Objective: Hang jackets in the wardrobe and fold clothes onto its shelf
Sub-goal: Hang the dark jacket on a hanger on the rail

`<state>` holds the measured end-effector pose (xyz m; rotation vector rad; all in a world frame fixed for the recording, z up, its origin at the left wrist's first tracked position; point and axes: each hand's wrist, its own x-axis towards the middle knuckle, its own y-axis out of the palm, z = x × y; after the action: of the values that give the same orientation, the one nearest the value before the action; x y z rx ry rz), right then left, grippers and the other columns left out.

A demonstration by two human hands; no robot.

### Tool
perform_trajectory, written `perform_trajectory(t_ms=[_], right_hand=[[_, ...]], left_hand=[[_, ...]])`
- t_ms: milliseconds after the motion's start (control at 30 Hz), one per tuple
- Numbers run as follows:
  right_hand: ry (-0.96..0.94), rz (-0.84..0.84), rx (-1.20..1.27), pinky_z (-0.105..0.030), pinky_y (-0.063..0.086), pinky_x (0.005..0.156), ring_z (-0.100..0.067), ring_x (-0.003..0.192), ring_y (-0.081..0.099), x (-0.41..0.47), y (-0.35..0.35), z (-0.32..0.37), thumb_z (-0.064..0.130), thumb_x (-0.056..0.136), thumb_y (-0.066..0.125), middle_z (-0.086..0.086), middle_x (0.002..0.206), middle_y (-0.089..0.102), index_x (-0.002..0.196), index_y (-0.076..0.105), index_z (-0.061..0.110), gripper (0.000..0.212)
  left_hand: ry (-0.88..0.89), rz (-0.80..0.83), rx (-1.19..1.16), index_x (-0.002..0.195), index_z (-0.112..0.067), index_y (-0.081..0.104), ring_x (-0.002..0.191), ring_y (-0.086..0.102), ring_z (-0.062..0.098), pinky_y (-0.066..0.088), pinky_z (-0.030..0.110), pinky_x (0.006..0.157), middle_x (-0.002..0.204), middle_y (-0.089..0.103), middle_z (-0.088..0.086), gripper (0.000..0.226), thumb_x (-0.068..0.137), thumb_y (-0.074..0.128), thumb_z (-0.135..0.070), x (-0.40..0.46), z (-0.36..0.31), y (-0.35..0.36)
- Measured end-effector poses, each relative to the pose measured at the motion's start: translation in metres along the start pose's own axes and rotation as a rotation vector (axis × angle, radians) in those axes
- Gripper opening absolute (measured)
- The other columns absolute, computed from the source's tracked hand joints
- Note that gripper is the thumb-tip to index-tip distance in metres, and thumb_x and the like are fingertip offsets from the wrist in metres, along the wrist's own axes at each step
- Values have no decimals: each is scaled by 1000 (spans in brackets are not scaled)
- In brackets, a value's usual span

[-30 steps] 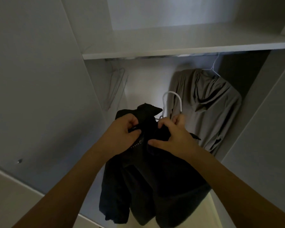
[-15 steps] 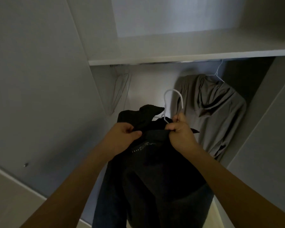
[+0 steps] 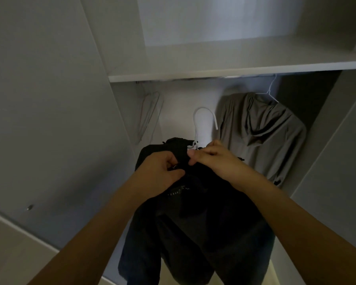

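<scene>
Black jacket (image 3: 203,223), white hanger (image 3: 197,124), grey hoodie (image 3: 261,132).

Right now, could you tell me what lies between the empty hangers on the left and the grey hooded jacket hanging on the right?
In the head view, only the white hook of the black jacket's hanger, against the bare back wall.

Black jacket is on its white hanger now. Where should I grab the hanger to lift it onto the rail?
Probably take the white hanger by the straight neck just below its hook, coming from the right with the right hand, which is already beside it. The hook stands upright and bare above the black jacket, with its open end on the right. The left hand holds the collar.
</scene>
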<state>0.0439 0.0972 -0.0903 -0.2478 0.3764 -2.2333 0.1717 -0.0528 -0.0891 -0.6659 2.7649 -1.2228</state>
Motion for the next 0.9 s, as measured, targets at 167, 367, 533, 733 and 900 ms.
perform_trajectory(t_ms=[167,367,533,733,900], right_hand=[[28,57,45,-7,41,56,3,51,55,3,2,6,33,86,70,8,50,60,63,74,15,30],[154,37,85,-20,42,55,-13,61,54,8,3,4,17,87,69,-12,75,60,71,72,-1,24],[154,-152,-157,-1,37,57,-4,77,45,16,16,-5,24,96,58,-1,110,30,68,55,8,32],[168,-350,-239,-19,31,95,-6,80,41,26,5,-28,23,98,51,3,111,22,71,50,14,29],[244,-480,-209,-12,25,89,-5,76,38,29,-30,-43,23,98,53,4,114,20,79,57,5,25]], left_hand=[[40,20,34,70,-26,53,53,51,-7,38,8,49,62,54,-8,25,80,75,-23,0,-6,7],[9,3,29,73,-22,53,51,50,-6,37,9,47,64,54,-7,24,80,75,-26,-1,-10,10],[-63,-73,64,69,-19,47,50,42,2,35,8,48,61,47,-6,34,86,68,-39,-7,-12,16],[-5,-106,-80,68,-15,48,49,44,1,37,12,51,57,47,-4,31,96,56,-26,-28,-17,21],[151,-3,-13,72,-24,50,53,51,9,42,13,54,59,51,-4,25,96,52,-30,-53,-15,6]])
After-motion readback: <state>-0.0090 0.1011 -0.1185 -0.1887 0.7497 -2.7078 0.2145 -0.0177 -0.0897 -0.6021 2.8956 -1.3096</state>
